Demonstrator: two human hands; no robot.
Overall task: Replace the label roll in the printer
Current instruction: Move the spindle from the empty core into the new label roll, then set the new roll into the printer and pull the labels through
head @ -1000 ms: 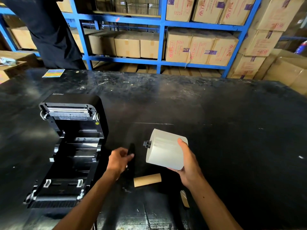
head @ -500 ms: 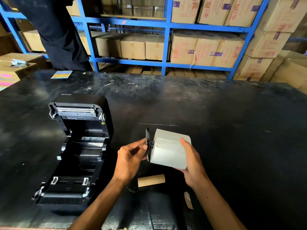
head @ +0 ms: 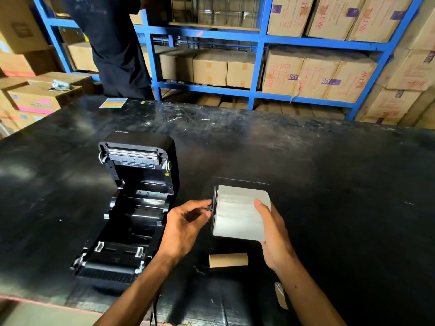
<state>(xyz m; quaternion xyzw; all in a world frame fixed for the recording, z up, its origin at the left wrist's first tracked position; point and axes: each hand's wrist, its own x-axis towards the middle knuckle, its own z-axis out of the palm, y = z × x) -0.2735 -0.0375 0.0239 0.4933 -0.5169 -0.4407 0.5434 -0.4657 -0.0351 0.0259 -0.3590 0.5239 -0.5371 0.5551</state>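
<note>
A black label printer (head: pixel 134 203) stands on the black table (head: pixel 329 196) at the left, lid raised, its roll bay bare. My right hand (head: pixel 270 234) grips a full white label roll (head: pixel 237 212) a little above the table, right of the printer. A thin black flange (head: pixel 214 208) sits flat against the roll's left end on a black spindle stub (head: pixel 209 208). My left hand (head: pixel 186 227) pinches that stub with fingertips. A bare brown cardboard core (head: pixel 228 260) lies on the table just below the roll.
A person in dark clothes (head: pixel 113 43) stands at the far left side of the table. Blue shelving (head: pixel 256 67) packed with cardboard boxes runs behind it. A coloured sticker sheet (head: pixel 113 102) lies at the far left edge, and a small paper scrap (head: pixel 281 295) near my right forearm.
My left hand picked the black flange up off the table, carried it to the roll's left end and pushed it flush against the roll. My right hand has kept holding the roll.
</note>
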